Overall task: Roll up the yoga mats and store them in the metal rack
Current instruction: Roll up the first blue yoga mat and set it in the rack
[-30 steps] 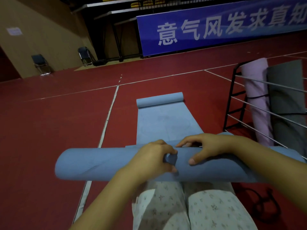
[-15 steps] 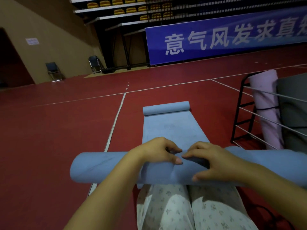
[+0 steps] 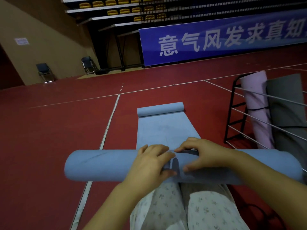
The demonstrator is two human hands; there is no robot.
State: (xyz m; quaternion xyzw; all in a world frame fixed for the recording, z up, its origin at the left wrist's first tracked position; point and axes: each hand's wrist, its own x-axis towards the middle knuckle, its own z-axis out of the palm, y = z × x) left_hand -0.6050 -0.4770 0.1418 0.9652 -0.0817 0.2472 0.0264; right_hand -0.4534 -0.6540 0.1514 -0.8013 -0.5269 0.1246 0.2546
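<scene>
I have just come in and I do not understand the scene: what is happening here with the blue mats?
A person holds a rolled blue yoga mat across their lap, left hand and right hand both curled on its middle. A second blue yoga mat lies on the red floor ahead, only its far end rolled. At the right, the metal rack already holds a pink rolled mat and a grey mat.

Rolled mat (image 3: 99, 165) across lap; metal rack (image 3: 235, 113) to its right.
</scene>
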